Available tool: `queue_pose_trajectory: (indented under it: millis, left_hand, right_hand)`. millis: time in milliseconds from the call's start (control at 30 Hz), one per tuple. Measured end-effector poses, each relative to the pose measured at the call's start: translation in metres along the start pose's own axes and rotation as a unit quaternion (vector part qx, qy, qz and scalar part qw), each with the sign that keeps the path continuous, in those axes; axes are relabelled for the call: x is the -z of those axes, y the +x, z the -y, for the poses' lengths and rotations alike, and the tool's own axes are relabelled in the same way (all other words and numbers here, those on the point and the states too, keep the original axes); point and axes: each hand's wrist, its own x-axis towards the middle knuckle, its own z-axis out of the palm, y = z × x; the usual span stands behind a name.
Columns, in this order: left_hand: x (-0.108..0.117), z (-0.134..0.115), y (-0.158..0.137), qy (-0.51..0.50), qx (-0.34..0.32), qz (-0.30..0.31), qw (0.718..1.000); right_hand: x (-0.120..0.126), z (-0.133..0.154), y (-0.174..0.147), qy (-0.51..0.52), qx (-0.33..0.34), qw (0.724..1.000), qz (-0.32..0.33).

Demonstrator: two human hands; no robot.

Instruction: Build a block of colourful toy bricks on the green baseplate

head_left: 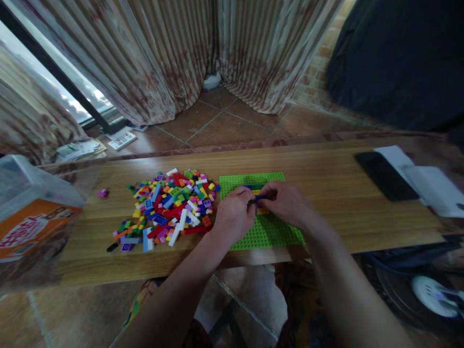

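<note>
A bright green studded baseplate (270, 238) lies on the wooden table under my two hands. Over its middle, a dark blue building brick (261, 197) spans the gap between them. My right hand (286, 203) pinches the brick's right end between thumb and fingers. At the other end the fingers of my left hand (235, 212) are bent and closed on it, their tips partly hidden. Yellow bricks (262, 211) and a few blue and green ones show on the plate around my fingertips. Whether the dark blue brick is pressed onto them I cannot tell.
Left of the baseplate spreads a heap of mixed coloured bricks (176, 203). A pink brick (103, 193) lies apart, near a clear plastic tub (32, 188) with an orange label. A black phone-like slab (387, 176) and white sheets (437, 188) lie at the table's right end.
</note>
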Motion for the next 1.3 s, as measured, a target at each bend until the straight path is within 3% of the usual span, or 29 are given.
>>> queue_pose_trajectory:
  millis: [1067,1300]
  left_hand:
    - [-0.0028,-0.0074,-0.0005,0.051,0.034,-0.003,0.998]
    - [-0.0012,-0.0036,0.0004,-0.002,0.029,-0.004,1.0]
  right_hand:
    - [-0.0055,0.0017,0.0015,-0.001,-0.007,1.0,-0.005]
    - [-0.0022,0.0005,0.0002,0.037,-0.013,0.999,-0.002]
